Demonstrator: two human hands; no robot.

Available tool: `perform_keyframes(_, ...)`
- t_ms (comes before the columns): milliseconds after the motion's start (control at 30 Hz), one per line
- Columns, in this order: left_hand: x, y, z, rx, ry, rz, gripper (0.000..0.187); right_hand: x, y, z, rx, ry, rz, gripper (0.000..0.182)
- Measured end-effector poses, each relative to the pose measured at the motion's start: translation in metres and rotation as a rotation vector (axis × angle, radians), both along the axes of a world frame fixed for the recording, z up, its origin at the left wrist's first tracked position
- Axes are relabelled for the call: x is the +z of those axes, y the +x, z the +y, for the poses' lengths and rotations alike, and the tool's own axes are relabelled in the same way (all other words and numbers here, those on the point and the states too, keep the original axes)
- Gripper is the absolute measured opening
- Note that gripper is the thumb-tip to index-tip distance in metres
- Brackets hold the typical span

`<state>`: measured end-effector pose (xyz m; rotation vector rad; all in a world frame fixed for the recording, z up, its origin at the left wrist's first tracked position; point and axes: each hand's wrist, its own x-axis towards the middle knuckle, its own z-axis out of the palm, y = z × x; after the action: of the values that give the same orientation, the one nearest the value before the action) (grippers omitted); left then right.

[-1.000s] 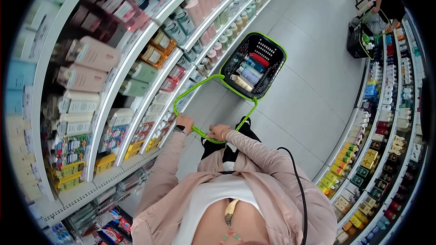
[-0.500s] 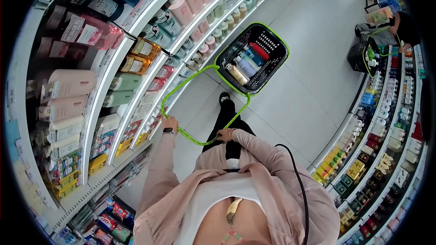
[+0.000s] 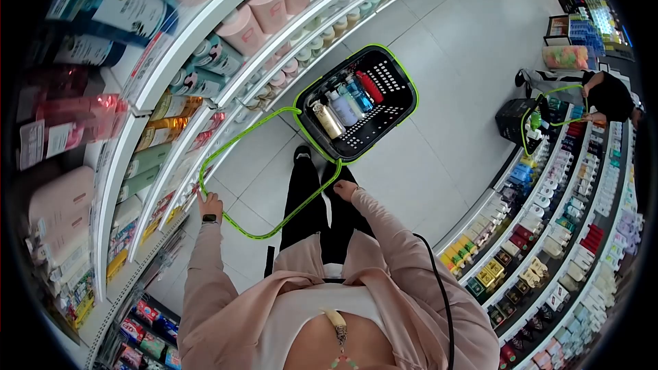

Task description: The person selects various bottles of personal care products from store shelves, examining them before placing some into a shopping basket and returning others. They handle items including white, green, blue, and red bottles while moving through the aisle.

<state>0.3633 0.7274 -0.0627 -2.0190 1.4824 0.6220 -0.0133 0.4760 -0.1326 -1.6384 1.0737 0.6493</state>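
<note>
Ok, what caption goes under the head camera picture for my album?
Left hand and right hand on the green handle of a black basket of bottles, between shop shelves.

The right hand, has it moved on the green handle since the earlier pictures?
Yes. The right hand has come off the green handle it gripped earlier and now hangs open beside it, while the left hand holds the loop alone.

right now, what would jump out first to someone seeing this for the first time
The black basket with its bright green rim stands on the floor just ahead of the person, with several bottles inside it. Its long green handle loops back to the left hand, while the right hand rests at the loop's other side. Curved shelves packed with bottles line the aisle on the left.
</note>
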Motion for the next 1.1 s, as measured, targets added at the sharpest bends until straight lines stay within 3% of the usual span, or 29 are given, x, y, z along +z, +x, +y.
perform_keyframes(233, -0.001, 0.002, 0.014, 0.019, 0.107, -0.135, 0.018, -0.038, -0.006, -0.027, -0.049, 0.077, -0.06, 0.028)
perform_keyframes(300, 0.003, -0.009, 0.012, 0.062, 0.35, -0.181, 0.025, -0.049, -0.013, -0.035, 0.041, 0.094, 0.013, 0.028)
perform_keyframes(333, -0.018, -0.011, 0.03, 0.126, 0.512, -0.173, 0.032, -0.051, -0.014, -0.046, 0.054, 0.094, 0.023, 0.028)
perform_keyframes(367, -0.016, -0.019, 0.025, 0.119, 0.525, -0.175, 0.032, -0.06, -0.017, -0.057, 0.036, 0.13, 0.053, 0.028)
perform_keyframes(433, -0.017, -0.04, 0.015, 0.126, 0.86, -0.168, 0.037, -0.084, -0.028, -0.08, -0.049, 0.07, 0.064, 0.026)
perform_keyframes(533, -0.074, -0.046, 0.076, -0.074, 0.853, -0.227, 0.038, -0.161, -0.057, -0.112, -0.284, 0.177, -0.024, 0.025)
perform_keyframes(567, -0.082, -0.051, 0.069, -0.081, 0.875, -0.228, 0.038, -0.183, -0.064, -0.127, -0.358, 0.24, -0.061, 0.025)
perform_keyframes(667, -0.122, -0.085, -0.024, -0.147, 0.876, 0.178, 0.038, -0.242, -0.078, -0.175, -0.492, 0.289, -0.068, 0.022)
perform_keyframes(700, -0.113, -0.104, -0.143, 0.095, 1.105, 0.396, 0.031, -0.278, -0.087, -0.183, -0.487, 0.236, -0.093, 0.02)
perform_keyframes(733, -0.221, -0.109, -0.07, -0.12, 0.797, 0.678, 0.033, -0.283, -0.082, -0.201, -0.637, 0.274, -0.074, 0.017)
perform_keyframes(767, -0.198, -0.133, -0.187, -0.032, 0.701, 0.775, 0.033, -0.29, -0.079, -0.219, -0.786, 0.31, -0.05, 0.014)
perform_keyframes(800, -0.204, -0.143, -0.254, 0.268, 0.536, 1.022, 0.028, -0.336, -0.094, -0.223, -0.748, 0.26, -0.285, 0.012)
perform_keyframes(833, -0.208, -0.16, -0.322, 0.37, 0.385, 1.105, 0.024, -0.384, -0.111, -0.226, -0.705, 0.203, -0.517, 0.011)
perform_keyframes(867, -0.25, -0.172, -0.355, 0.684, 0.469, 1.208, 0.02, -0.413, -0.112, -0.236, -0.471, 0.019, -0.363, 0.013)
perform_keyframes(900, -0.273, -0.184, -0.396, 0.793, 0.224, 1.296, 0.018, -0.434, -0.116, -0.242, -0.229, -0.156, -0.209, 0.015)
perform_keyframes(933, -0.292, -0.197, -0.434, 0.803, 0.001, 1.177, 0.014, -0.422, -0.106, -0.253, -0.607, -0.013, -0.129, 0.014)
perform_keyframes(967, -0.349, -0.205, -0.453, 0.668, -0.224, 1.157, 0.012, -0.406, -0.087, -0.267, -0.986, 0.125, -0.04, 0.013)
perform_keyframes(1033, -0.407, -0.218, -0.507, 0.61, -0.239, 0.931, 0.028, -0.417, -0.077, -0.276, -1.167, 0.17, 0.165, 0.016)
perform_keyframes(1100, -0.429, -0.229, -0.544, 0.535, -0.293, 0.791, 0.037, -0.389, -0.059, -0.29, -1.361, 0.251, 0.153, 0.022)
